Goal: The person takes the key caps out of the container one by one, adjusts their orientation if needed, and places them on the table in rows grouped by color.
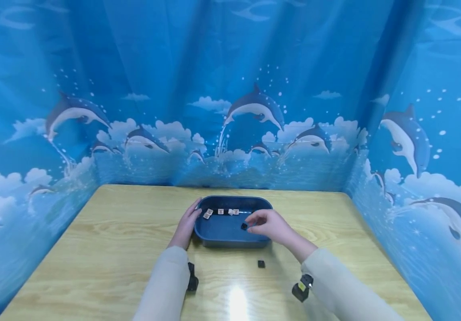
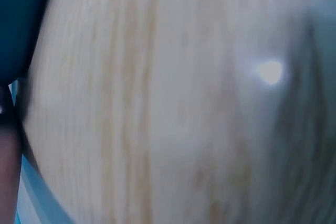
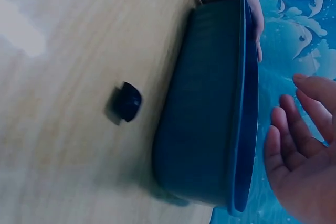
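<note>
A dark blue rectangular tray (image 1: 232,244) stands on the table. My left hand (image 1: 185,227) grips its left rim, the thumb reaching over the edge. Above the tray's right side is my right hand (image 1: 268,225), its thumb and index finger slightly parted. A small black block (image 1: 244,226) sits at those fingertips in the head view. Nothing shows between the fingers of the right hand (image 3: 304,135) in the right wrist view. Inside the tray, several small white blocks (image 1: 220,211) with markings lie along the back, with dark pieces among them.
Another small black block (image 1: 261,264) lies on the wooden table (image 1: 126,249) in front of the tray; the right wrist view shows this black block (image 3: 128,102) with notched edges. A blue dolphin-print curtain (image 1: 230,111) surrounds the table's back and sides.
</note>
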### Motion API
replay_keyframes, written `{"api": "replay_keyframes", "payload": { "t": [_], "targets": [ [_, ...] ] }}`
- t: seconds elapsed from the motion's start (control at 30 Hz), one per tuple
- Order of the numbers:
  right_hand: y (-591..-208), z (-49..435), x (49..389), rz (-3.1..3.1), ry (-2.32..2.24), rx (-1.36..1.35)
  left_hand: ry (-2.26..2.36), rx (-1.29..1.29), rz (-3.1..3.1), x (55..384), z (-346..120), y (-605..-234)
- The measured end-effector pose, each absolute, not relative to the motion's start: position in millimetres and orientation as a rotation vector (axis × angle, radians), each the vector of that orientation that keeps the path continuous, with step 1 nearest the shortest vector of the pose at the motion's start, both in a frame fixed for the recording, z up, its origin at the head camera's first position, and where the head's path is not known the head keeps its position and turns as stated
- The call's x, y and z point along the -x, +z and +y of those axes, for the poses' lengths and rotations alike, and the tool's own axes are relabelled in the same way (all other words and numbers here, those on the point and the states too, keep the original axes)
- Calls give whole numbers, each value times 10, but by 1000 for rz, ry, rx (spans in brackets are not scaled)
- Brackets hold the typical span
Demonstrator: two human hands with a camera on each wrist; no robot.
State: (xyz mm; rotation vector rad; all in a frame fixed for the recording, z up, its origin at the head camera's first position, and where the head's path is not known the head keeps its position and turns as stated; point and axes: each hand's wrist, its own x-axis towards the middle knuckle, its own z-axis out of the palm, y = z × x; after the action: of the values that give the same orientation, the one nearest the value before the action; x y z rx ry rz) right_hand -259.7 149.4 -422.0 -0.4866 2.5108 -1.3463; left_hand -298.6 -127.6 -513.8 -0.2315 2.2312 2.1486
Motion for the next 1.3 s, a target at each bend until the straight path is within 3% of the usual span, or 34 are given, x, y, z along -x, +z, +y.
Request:
{"api": "replay_keyframes", "payload": {
  "t": [0.53, 1.3],
  "targets": [
    [-4367, 1313, 3057, 2520, -918, 575, 2140, 281, 2231, 2957, -1246, -5131],
    [-4604, 1275, 3193, 2526, -671, 643, 2167, 215, 2213, 2977, -1262, -5068]
  ]
}}
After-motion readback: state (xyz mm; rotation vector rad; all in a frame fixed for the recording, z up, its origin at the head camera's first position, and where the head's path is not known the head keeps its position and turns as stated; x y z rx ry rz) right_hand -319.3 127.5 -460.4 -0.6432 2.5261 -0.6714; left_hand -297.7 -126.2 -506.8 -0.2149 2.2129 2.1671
